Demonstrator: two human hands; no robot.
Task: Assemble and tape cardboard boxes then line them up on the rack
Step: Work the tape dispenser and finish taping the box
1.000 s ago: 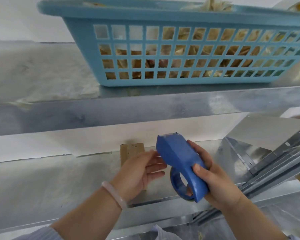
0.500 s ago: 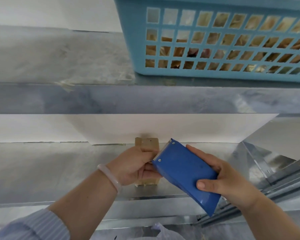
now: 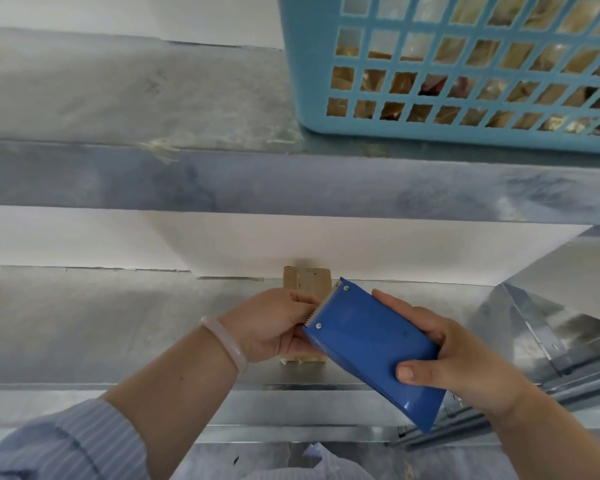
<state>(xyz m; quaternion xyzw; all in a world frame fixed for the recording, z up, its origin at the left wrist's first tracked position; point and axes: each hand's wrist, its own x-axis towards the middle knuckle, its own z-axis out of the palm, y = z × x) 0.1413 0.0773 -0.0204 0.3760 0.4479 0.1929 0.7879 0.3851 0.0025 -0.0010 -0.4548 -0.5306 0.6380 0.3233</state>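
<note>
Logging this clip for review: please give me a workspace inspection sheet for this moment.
surface: metal shelf, dull grey.
job's things: cardboard box on the shelf; blue tape dispenser, toothed edge beside the box.
clutter: nothing seen.
grips: left hand holds the box; right hand holds the dispenser.
cables: nothing seen.
surroundings: blue basket on upper shelf; white wall behind.

The scene is evenly lit by soft, diffuse light, with only a faint shadow thrown on the white wall (image 3: 395,247) above the cardboard box (image 3: 309,280). Dull glare is seen toward the right edge of the galvanised shelf (image 3: 84,323), and the striped sleeve (image 3: 66,445) is blurred at the frame's corner.
</note>
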